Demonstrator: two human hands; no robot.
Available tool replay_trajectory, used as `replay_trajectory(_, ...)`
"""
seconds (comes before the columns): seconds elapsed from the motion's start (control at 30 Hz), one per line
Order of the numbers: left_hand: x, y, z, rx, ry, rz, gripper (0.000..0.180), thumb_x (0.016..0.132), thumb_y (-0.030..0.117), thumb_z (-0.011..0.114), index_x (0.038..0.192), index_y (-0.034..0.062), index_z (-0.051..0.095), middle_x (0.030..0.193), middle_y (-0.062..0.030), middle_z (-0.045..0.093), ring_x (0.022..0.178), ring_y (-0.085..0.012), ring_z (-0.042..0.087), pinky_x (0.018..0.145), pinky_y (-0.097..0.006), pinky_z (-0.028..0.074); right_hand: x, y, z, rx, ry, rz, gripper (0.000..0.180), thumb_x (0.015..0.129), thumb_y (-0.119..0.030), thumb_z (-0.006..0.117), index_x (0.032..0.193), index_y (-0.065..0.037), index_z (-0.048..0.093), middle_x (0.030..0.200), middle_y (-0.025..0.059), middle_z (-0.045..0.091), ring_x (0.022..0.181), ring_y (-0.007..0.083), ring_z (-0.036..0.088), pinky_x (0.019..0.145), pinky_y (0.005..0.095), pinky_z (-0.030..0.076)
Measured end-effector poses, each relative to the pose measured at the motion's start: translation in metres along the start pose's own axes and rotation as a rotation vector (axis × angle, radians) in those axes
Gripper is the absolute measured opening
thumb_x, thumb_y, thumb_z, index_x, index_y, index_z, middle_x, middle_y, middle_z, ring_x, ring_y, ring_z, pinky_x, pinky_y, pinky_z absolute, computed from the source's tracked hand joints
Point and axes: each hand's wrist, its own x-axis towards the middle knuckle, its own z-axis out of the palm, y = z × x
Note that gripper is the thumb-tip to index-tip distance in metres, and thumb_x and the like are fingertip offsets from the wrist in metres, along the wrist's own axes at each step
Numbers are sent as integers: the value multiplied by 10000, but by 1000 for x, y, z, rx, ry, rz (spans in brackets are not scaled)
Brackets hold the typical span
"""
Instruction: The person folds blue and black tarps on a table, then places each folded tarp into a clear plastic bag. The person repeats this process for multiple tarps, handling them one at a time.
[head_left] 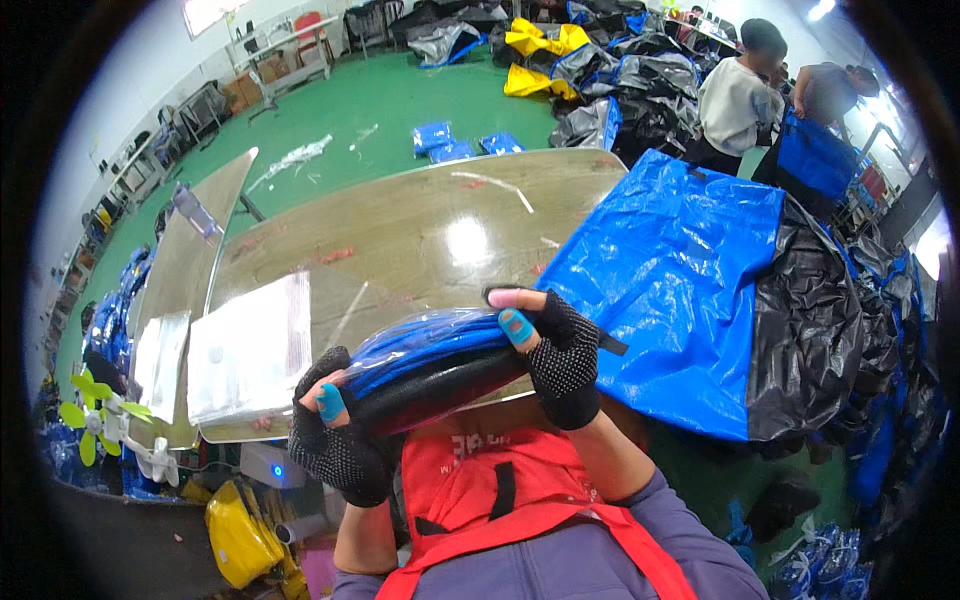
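Observation:
Between my two hands is a folded blue and black tarp [430,375] in a clear plastic bag, held above the table's near edge. My left hand [338,430] grips its left end, and my right hand [560,350] closes on its right end. Both wear black dotted fingerless gloves, with blue tape round the thumbs. To the right, a large blue sheet [670,290] with a black part [805,330] lies spread over the table. A stack of clear plastic bags [250,350] lies flat on the left of the table.
The table [400,225] has a glossy top with tape scraps. A small green fan [95,415] stands at its left edge. Packed blue bundles [433,137] lie on the green floor beyond. Two people [735,95] [835,95] stand at the far right near heaped tarps [640,80].

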Motion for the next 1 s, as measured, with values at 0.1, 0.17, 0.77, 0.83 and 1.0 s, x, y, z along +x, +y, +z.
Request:
replay_trajectory(0.1,11,-6,5,110,-90,203,248,973,153,510,987,-54,646,1079,-201,652,1011,-267,618,926,-386,469,10,8,-1,-26,-104,67,251,933,-231,627,1040,-18,707,941,39,702,866,100,606,801,257,482)
replay_trajectory(0.17,15,-8,4,104,-157,182,187,938,92,549,1009,-49,649,1079,-192,654,1023,-274,612,947,-389,449,9,15,1,-8,-94,183,263,935,-245,626,1028,-12,705,926,34,702,837,98,608,789,256,482)
replay_trajectory(0.77,70,-12,40,422,12,278,231,943,228,585,938,13,668,877,-110,680,833,-179,629,785,-305,488,52,-7,14,-545,-93,-593,853,676,-334,826,1345,9,423,1033,221,635,926,398,627,829,414,492)
replay_trajectory(0.83,65,-11,46,461,-338,353,284,852,281,689,956,18,659,923,-123,670,907,-242,631,840,-359,476,45,2,10,-691,-354,-370,881,660,-331,838,1370,-22,417,1040,228,632,967,404,627,845,433,494)
replay_trajectory(1.0,72,-24,59,296,-396,393,766,734,436,777,1310,11,505,1273,-220,540,1216,-384,487,1007,-441,395,46,29,-6,-290,-100,102,623,722,-303,812,1203,-22,532,1086,172,659,980,283,662,830,378,518)
